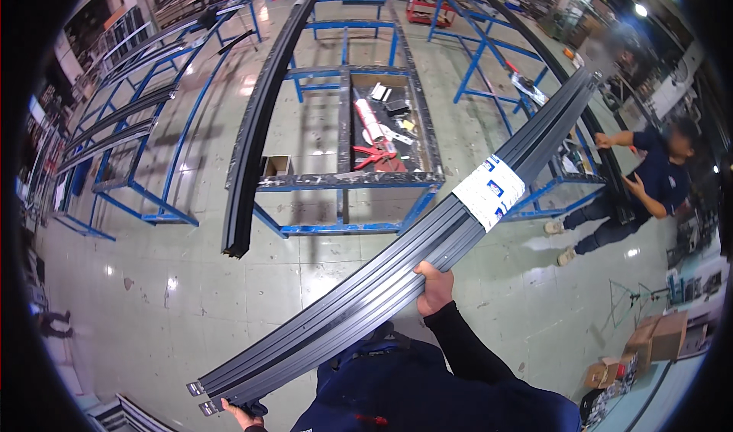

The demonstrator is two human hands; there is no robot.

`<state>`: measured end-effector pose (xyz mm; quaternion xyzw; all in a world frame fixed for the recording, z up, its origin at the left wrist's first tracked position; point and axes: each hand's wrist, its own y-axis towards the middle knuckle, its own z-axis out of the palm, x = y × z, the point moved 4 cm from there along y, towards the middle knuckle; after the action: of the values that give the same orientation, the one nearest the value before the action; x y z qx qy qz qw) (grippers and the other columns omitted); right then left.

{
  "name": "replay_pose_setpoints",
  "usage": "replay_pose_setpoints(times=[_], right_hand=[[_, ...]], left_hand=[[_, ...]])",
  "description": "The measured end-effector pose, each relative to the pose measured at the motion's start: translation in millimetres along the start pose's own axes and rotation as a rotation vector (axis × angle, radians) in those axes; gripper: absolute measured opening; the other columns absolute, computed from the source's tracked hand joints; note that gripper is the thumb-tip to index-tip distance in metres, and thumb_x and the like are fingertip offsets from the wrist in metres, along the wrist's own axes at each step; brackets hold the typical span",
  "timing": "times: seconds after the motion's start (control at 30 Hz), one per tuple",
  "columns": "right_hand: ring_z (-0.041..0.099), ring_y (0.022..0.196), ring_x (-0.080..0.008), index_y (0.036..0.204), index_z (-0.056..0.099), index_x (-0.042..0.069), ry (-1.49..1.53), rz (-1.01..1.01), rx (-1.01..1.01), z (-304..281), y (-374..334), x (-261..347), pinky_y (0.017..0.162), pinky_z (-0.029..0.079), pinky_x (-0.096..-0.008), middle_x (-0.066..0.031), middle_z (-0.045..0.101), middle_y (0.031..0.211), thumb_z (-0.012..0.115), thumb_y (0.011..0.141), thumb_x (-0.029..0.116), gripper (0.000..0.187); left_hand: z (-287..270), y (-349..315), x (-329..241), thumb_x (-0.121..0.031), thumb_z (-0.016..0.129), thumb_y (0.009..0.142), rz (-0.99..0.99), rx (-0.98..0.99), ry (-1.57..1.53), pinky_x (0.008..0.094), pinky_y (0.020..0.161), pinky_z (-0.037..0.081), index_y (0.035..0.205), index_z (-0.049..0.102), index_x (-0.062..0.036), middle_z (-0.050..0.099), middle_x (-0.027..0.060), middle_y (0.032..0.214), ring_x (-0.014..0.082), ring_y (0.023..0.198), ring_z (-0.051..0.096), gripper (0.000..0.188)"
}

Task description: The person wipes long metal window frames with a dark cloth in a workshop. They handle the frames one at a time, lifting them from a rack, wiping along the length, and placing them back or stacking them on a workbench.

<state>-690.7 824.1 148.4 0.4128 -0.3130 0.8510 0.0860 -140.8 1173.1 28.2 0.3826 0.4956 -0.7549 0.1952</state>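
A long bundle of dark grey metal profiles [343, 298] slants across in front of me, from low on the left to high on the right. A white wrapper with blue print [491, 190] goes around it past the middle. My right hand [435, 288] grips the bundle's near edge, thumb on top and the other fingers hidden below. Close to the lower-left end, my left hand [241, 416] holds the same bundle, mostly hidden under it. Small dark tags [202, 399] stick out at that end.
Ahead stands a blue-framed workbench [343, 181] with a long black profile [256, 138] along its left side. Its tray holds red-handled pliers [376, 155] and a tube. A co-worker [653, 172] stands at the right. Blue racks [137, 149] stand left; cardboard boxes [657, 336] lie lower right.
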Motion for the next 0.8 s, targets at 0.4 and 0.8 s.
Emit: replay_pose_setpoints(times=[0.4, 0.8], right_hand=[[0.063, 0.086, -0.0236, 0.102, 0.061, 0.0, -0.14, 0.36, 0.197, 115.6, 33.7, -139.4, 0.076, 0.053, -0.0401, -0.006, 0.062, 0.093, 0.061, 0.067, -0.01, 0.036], [0.066, 0.086, -0.0328, 0.104, 0.058, -0.003, -0.353, 0.726, 0.324, 135.7, 94.4, -218.5, 0.079, 0.059, -0.0515, -0.0128, 0.062, 0.096, 0.061, 0.07, -0.005, 0.034]], left_hand=[[-84.3, -34.3, 18.2, -0.067, 0.047, 0.094, -0.18, -0.541, -0.04, 0.0351, 0.063, 0.048, 0.129, 0.055, -0.0131, 0.063, 0.0074, 0.113, 0.0226, 0.083, 0.057, 0.065], [-122.4, -85.7, 146.9, -0.071, 0.049, 0.092, -0.072, -0.591, -0.317, 0.0342, 0.087, 0.052, 0.137, 0.054, -0.0083, 0.063, 0.0078, 0.13, 0.024, 0.106, 0.062, 0.078]])
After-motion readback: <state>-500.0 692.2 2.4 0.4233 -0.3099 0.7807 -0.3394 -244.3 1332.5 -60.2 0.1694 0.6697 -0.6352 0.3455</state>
